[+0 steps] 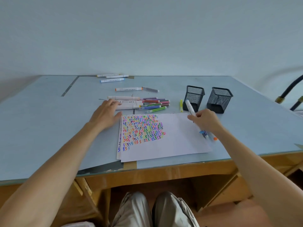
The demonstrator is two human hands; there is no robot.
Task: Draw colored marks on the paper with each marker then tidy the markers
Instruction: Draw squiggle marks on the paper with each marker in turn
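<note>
Marker (pixel 190 107): light, stiff, slick barrel; right hand (pixel 205 119) fingers pinch mid-barrel. Left hand (pixel 106 112) flat, fingers relaxed, empty.

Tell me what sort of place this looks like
Probably a plain desk set up for drawing, in a home or a small office. The signs: a wooden desk against a bare wall, two black mesh pen holders, and loose markers beside a sheet of paper covered in colored squiggles.

We read rows of coloured "3"-like squiggles on the top paper sheet (pixel 164 136). The white markers (pixel 128 89) on the tabletop carry dark printed lettering, too small for us to make out.
</note>
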